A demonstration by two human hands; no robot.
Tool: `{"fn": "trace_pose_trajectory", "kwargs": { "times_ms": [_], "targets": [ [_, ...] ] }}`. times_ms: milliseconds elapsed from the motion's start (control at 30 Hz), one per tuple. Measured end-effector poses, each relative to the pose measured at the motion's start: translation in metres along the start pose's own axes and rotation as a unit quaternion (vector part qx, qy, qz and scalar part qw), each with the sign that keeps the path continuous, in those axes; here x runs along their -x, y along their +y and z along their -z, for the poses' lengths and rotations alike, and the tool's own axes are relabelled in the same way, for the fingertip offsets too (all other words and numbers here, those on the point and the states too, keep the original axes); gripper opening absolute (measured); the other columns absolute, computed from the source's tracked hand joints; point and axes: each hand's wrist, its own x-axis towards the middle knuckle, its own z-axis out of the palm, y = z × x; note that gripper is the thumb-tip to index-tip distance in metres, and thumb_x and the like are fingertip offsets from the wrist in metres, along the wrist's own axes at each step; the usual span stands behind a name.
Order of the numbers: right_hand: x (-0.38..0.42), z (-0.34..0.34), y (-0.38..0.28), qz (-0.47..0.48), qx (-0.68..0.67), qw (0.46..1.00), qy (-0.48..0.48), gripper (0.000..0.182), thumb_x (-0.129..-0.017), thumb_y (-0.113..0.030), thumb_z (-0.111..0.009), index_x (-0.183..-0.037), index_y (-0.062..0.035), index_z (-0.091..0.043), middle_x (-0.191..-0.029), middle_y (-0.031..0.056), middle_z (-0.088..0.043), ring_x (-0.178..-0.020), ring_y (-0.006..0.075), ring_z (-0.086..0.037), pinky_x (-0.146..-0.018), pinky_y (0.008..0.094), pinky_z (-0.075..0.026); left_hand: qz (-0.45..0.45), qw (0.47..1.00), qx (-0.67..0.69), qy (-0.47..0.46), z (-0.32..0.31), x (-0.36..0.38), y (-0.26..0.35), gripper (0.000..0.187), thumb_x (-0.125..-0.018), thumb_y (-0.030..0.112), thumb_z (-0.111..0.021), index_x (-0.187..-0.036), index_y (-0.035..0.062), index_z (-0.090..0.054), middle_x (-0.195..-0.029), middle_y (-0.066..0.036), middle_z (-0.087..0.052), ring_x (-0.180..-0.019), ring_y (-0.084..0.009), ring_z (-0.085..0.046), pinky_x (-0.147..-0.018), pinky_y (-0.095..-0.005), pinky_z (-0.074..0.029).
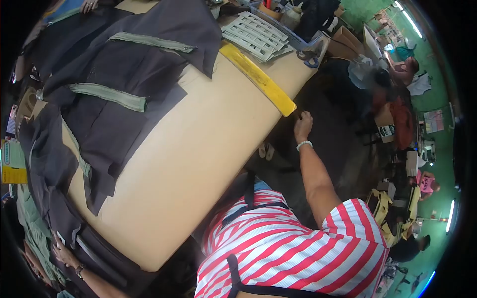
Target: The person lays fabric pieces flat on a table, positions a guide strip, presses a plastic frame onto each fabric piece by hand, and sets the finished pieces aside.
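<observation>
My right hand (303,126), with a pale beaded bracelet at the wrist, is closed just off the table edge, near the end of a yellow straightedge (258,78). Whatever its curled fingers hold is too small to make out. At the lower left, my left hand (64,254), wearing a watch, lies with fingers stretched out on dark fabric (94,253) draped over the table's edge. More dark cut fabric (119,74) spreads across the far left of the table, with pale green zipper strips (107,95) on it.
The tan tabletop (184,149) lies between my hands. Slatted white pieces (256,35), scissors (311,59) and a basket (298,39) of supplies sit at the far end. Another person's hand (89,5) shows at top left. Several people and sewing machines are at the right.
</observation>
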Motion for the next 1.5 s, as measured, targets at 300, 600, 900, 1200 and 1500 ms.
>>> {"fn": "trace_pose_trajectory", "kwargs": {
  "times_ms": [300,600,900,1200,1500],
  "targets": [
    [-0.046,0.023,0.025,-0.286,-0.322,0.890,-0.147,0.027,-0.089,-0.019,-0.061,-0.105,0.0017,-0.068,-0.108,0.0107,-0.067,-0.102,0.0186,-0.059,-0.093,0.0299,-0.042,0.031,0.996,0.037,0.077,-0.033,-0.010,-0.014,0.069,-0.095,0.007,-0.040,-0.142,0.0539,-0.022,-0.140,-0.016,-0.045,-0.124,-0.0315,-0.049,-0.097,-0.0538,-0.040],
    [-0.087,0.076,0.042,-0.368,-0.410,0.834,-0.041,0.053,-0.090,-0.036,-0.063,-0.115,0.0097,-0.058,-0.115,0.0155,-0.062,-0.103,0.0227,-0.058,-0.095,0.0322,-0.042,0.015,0.948,0.115,0.297,0.076,0.021,-0.012,0.048,-0.091,0.014,-0.050,-0.139,0.0190,-0.045,-0.137,-0.019,-0.047,-0.122,-0.0359,-0.049,-0.097,-0.0447,-0.043],
    [-0.061,0.233,-0.227,-0.173,-0.614,0.770,-0.025,0.054,-0.098,-0.032,-0.050,-0.133,0.0074,-0.046,-0.132,0.0117,-0.054,-0.115,0.0194,-0.055,-0.098,0.0290,-0.043,0.071,0.037,0.971,-0.224,0.372,0.220,0.229,0.070,-0.091,0.024,-0.054,-0.145,-0.0050,-0.021,-0.148,-0.022,-0.031,-0.138,-0.0333,-0.031,-0.110,-0.0493,-0.029],
    [0.040,0.127,-0.392,0.147,-0.568,0.708,-0.393,0.018,-0.098,-0.019,-0.048,-0.095,-0.0026,-0.054,-0.093,0.0123,-0.060,-0.087,0.0186,-0.056,-0.077,0.0318,-0.043,0.134,0.044,0.874,-0.465,0.434,0.238,0.337,0.067,-0.086,0.015,-0.063,-0.144,0.0046,-0.031,-0.139,-0.016,-0.044,-0.124,-0.0261,-0.047,-0.101,-0.0354,-0.042],
    [0.061,0.098,-0.295,0.449,-0.064,0.850,-0.267,0.065,-0.092,-0.046,-0.051,-0.140,-0.0041,-0.039,-0.148,0.0211,-0.030,-0.135,0.0428,-0.027,-0.103,0.0643,-0.026,0.149,0.141,0.952,-0.228,0.392,0.233,0.284,0.081,-0.081,-0.011,-0.058,-0.150,0.0076,-0.018,-0.141,-0.018,-0.040,-0.125,-0.0262,-0.046,-0.101,-0.0372,-0.042]
  ]
}}
